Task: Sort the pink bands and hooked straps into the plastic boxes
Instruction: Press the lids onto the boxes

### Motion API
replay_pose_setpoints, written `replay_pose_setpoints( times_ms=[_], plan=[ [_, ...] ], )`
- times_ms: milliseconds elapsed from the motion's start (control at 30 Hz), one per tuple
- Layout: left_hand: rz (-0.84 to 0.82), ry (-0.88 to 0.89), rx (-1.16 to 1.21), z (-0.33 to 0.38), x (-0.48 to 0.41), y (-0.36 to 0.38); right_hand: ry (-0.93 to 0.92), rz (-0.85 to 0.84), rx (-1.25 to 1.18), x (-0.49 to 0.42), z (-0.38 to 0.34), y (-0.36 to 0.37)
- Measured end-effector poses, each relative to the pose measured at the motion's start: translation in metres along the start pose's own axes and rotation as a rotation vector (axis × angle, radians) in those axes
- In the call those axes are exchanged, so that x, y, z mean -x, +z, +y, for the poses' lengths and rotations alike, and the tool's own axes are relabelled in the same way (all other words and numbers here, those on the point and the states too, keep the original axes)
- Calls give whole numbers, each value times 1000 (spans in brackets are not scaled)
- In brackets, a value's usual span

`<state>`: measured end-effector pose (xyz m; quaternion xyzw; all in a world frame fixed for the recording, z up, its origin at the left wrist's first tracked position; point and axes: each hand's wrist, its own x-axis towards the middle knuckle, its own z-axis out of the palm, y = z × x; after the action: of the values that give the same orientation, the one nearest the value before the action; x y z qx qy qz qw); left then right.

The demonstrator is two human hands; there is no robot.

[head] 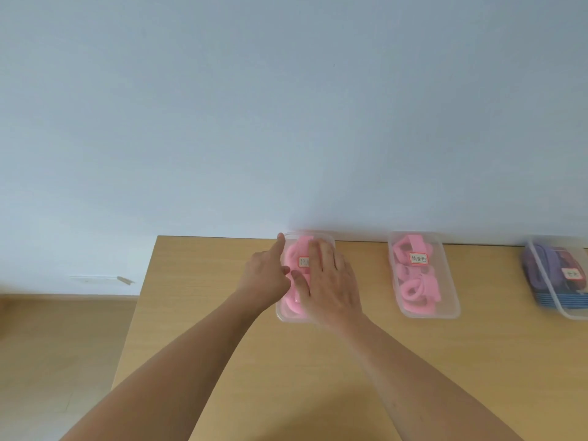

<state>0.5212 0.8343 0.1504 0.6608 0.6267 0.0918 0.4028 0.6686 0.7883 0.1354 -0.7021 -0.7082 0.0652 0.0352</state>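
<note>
Right hand (331,281) is lying, fingers flat, on twelve-o'clock box (281,314), label (304,261) unreadable. Left hand (265,276) is touching its nine-o'clock edge, forefinger straight.

Right hand (331,281) lies over the left box (288,316), hiding most of its pink contents and half its label (304,261); the writing is unreadable. Left hand (265,275): the fingers beyond the forefinger are hidden behind the hand. Middle box label (418,258): characters too small to read. Right box (569,313): blurred, cut by the frame edge, its purple and blue contents unidentifiable. Worktop (318,377): cut off at the bottom and right.
</note>
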Motion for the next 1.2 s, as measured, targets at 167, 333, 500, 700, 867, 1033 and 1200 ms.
replay_pose_setpoints(
  times_ms=[167, 333, 500, 700, 867, 1033, 1200],
  plan=[
    [-15, -20, -40, 1, 0, -5, 47, 98, 17, -14, -6, -1],
    [-29, -19, -110, -1, -2, -7, 32, 83, -49, -17, -4, 8],
    [-8, 2, -93, -3, 0, -2, 7, 73, -58, -19, -3, 7],
    [24, 15, -92, -2, -1, 1, 20, 73, -37, -25, -9, 3],
    [61, -59, 66, 1, 3, 8, 7, 12, -37, -20, -9, 3],
    [80, -170, 238, -5, 8, 4, -24, -14, -125, 33, -9, 13],
    [79, -123, 216, -7, 7, 4, -5, -67, -97, 62, -10, 23]
  ],
)
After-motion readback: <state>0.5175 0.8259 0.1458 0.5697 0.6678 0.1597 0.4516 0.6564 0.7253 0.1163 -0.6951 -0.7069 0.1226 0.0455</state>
